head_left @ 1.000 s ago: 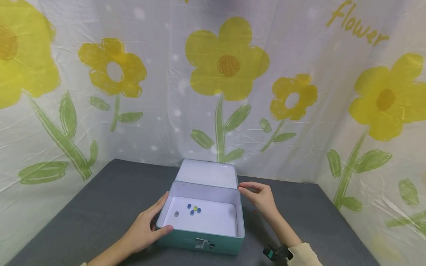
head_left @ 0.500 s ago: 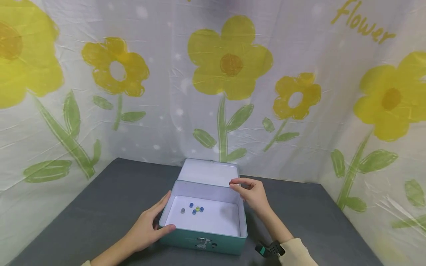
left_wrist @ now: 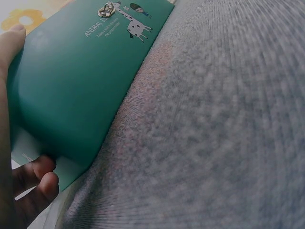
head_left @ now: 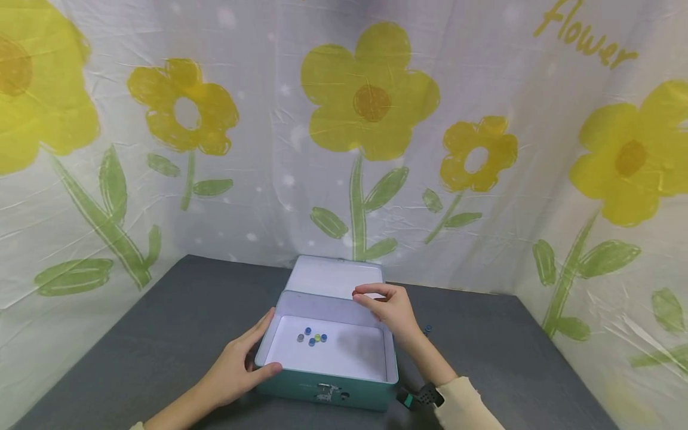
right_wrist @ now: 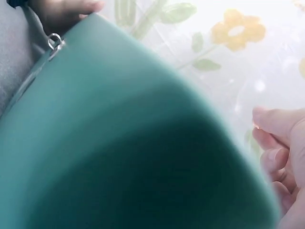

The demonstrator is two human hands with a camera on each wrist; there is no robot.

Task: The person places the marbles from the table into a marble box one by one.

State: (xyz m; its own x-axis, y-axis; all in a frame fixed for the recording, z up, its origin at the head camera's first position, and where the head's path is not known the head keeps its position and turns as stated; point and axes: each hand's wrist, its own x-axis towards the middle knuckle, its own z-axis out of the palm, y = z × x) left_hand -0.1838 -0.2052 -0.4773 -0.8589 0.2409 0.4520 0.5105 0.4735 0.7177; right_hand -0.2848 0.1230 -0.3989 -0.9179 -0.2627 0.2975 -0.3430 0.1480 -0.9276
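A teal tin box [head_left: 322, 391] with a white inside stands with its lid [head_left: 335, 279] folded back behind it. Inside, on the floor, lie several small marbles: blue [head_left: 308, 331], yellow-green [head_left: 317, 338] and grey [head_left: 300, 338]. My left hand [head_left: 231, 367] holds the box's left side, thumb over the front rim; the left wrist view shows curled fingertips [left_wrist: 47, 183] against its end wall. Over the box's back right part, my right hand [head_left: 389, 307] pinches a small red marble [head_left: 355, 293] between thumb and forefinger. That marble is mostly hidden by the fingers.
Small blue marbles [head_left: 427, 329] lie on the dark grey table [head_left: 484, 352], right of the box and partly behind the right forearm. A flower-print curtain [head_left: 258, 149] hangs around the table's back and sides. A metal latch [right_wrist: 55, 43] sits on the box's front.
My right hand has moved left with the red marble, from beside the box's right edge to above its back part. The grey marble has rolled right toward the others. The left hand stays put.
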